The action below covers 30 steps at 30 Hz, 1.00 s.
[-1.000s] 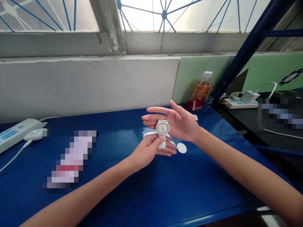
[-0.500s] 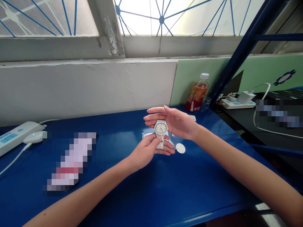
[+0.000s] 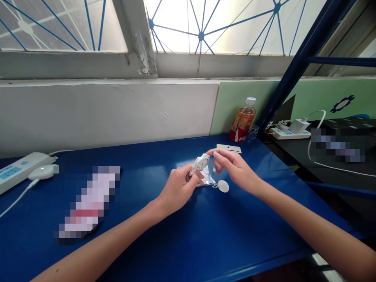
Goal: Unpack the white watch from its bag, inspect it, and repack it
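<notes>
Here, nearest you, your two forearms reach in from 7 and 5 o'clock over the blue table [image 3: 223,239] and meet just above its middle. Your left hand [image 3: 176,190] is curled closed around the lower strap of the white watch [image 3: 201,163], thumb and fingers pinching it so the round dial tilts up and toward 1 o'clock. Your right hand [image 3: 235,168] comes in from 3 o'clock with its fingers drawn together; the fingertips [image 3: 212,152] touch the top edge of the watch case, a light pinch rather than a full grasp, and how firmly they hold it cannot be told. The watch sits between both hands, lifted just off the table, above a clear plastic wrapper [image 3: 207,181] that lies under it. A round white tag [image 3: 223,186] lies on the table just beside the wrapper, at 4 o'clock from the watch.

At 9 o'clock from your hands, well apart, lies a blurred-out patch. Farther out at 10 o'clock sit a white power strip [image 3: 17,172] and a small white rounded device [image 3: 42,171], touching or nearly so. Just beyond your right hand, at 12 o'clock, a small white card [image 3: 229,149] lies flat. Behind it, at 1 o'clock, a bottle of amber drink [image 3: 242,120] stands upright against the green panel [image 3: 323,98]. Farthest, at 2 o'clock, a second power strip with a white charger [image 3: 298,127] rests on the dark side table.
</notes>
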Motion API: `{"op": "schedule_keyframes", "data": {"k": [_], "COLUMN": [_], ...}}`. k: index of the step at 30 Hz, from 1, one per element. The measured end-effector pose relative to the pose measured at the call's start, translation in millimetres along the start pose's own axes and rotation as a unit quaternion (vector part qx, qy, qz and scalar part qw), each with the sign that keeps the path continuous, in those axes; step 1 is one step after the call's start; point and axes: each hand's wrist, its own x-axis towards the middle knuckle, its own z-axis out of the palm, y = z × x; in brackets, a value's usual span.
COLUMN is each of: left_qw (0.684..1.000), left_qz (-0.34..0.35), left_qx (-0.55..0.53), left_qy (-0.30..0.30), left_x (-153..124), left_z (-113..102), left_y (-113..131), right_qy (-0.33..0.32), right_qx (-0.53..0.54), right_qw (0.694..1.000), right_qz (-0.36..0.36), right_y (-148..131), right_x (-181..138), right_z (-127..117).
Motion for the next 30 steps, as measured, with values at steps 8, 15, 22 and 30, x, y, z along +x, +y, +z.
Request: {"op": "schedule_keyframes", "data": {"k": [8, 15, 22, 30], "left_qw": [0.94, 0.892, 0.891, 0.912], "left_qz": [0.196, 0.292, 0.322, 0.18], "left_qx": [0.26, 0.333, 0.315, 0.368], "left_qy": [0.102, 0.089, 0.055, -0.019], "left_x": [-4.4, -4.6, 0.3, 6.9], "left_z": [2.0, 4.5, 5.1, -6.1], "left_y": [-9.3, -20.9, -23.2, -31.6], "right_qy": [-0.034, 0.029, 0.072, 0.115], "right_qx": [-0.075, -0.27, -0.205, -0.252], "right_qw": [0.991, 0.937, 0.959, 0.95], "right_qz": [-0.104, -0.221, -0.183, -0.145], "right_y": [6.2, 11.0, 10.7, 19.4], "right_x": [-19.2, -25.9, -23.0, -9.3], "right_z": [8.1, 7.2, 0.4, -20.5]}}
